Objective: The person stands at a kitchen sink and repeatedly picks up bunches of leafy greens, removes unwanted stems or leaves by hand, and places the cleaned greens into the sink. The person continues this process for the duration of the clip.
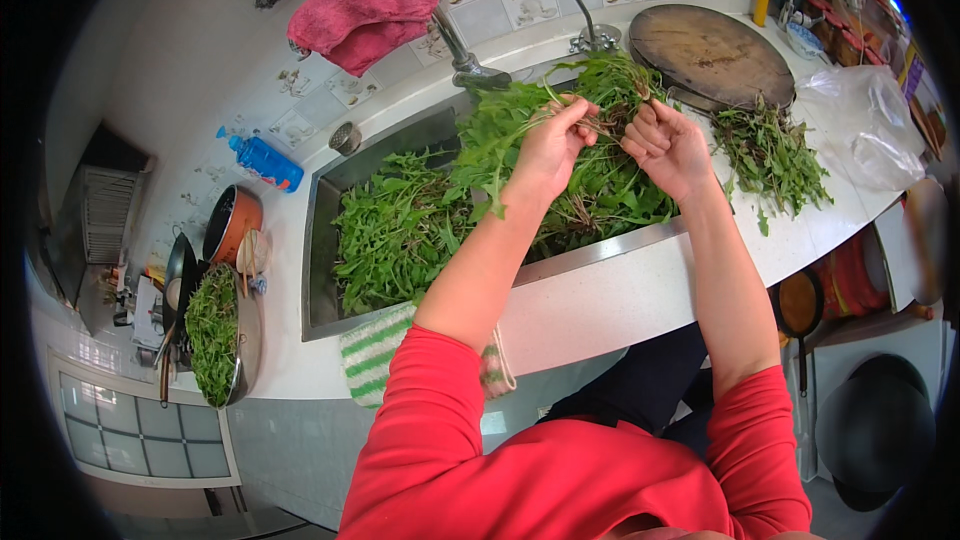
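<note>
My left hand is closed around the stem end of a bunch of leafy greens, whose leaves hang over its left side. Close by on the right, my right hand pinches thin roots or stems between thumb and fingers. Both hands are above the right part of a steel double sink. More greens fill the left basin, and a heap with brownish roots lies under my hands. A smaller pile of greens rests on the counter to the right.
A round wooden chopping board and a clear plastic bag lie on the right. Two faucets, one beside a pink cloth, stand behind the sink. A blue bottle, an orange pot and a bowl of greens are leftward.
</note>
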`<state>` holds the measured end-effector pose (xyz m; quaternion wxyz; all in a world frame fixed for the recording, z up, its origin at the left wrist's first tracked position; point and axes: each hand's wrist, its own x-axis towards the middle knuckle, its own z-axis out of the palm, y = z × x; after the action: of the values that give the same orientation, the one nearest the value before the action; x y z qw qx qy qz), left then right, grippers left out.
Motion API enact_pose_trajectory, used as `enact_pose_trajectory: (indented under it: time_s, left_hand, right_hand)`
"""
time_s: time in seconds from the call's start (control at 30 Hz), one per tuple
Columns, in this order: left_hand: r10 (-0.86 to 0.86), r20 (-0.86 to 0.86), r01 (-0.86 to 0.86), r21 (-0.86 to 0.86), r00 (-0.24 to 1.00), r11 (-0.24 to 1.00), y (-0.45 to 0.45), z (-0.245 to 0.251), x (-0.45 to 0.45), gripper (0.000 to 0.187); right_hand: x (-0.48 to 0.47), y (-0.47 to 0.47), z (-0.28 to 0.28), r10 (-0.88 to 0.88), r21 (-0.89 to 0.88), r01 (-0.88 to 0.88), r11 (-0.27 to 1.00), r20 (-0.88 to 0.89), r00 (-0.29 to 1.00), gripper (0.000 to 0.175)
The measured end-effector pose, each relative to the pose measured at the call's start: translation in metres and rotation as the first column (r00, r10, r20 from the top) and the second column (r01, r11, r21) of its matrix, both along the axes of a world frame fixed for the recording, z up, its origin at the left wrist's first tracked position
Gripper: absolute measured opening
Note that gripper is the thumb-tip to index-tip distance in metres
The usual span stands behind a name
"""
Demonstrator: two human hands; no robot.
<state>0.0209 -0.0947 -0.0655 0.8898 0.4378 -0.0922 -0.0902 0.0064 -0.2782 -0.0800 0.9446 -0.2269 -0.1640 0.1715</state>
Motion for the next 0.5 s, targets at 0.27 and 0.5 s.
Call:
enact_pose_trajectory:
  time_s: [0.27, 0.5]
  left_hand:
    - [-0.184, -0.053, 0.184, -0.002, 0.981, 0.983, 0.0074, 0.0000, 0.0037, 0.006]
    - [-0.159, -0.088, 0.174, 0.201, 0.983, 0.964, 0.0066, 0.0007, 0.0032, 0.011]
  right_hand:
    - [-0.0010, 0.0055, -0.0013, -0.040, -0.382, 0.119, 0.917, 0.210, 0.977, 0.031]
    - [-0.0064, 0.0089, 0.0011, -0.038, -0.551, 0.145, 0.822, 0.200, 0.979, 0.028]
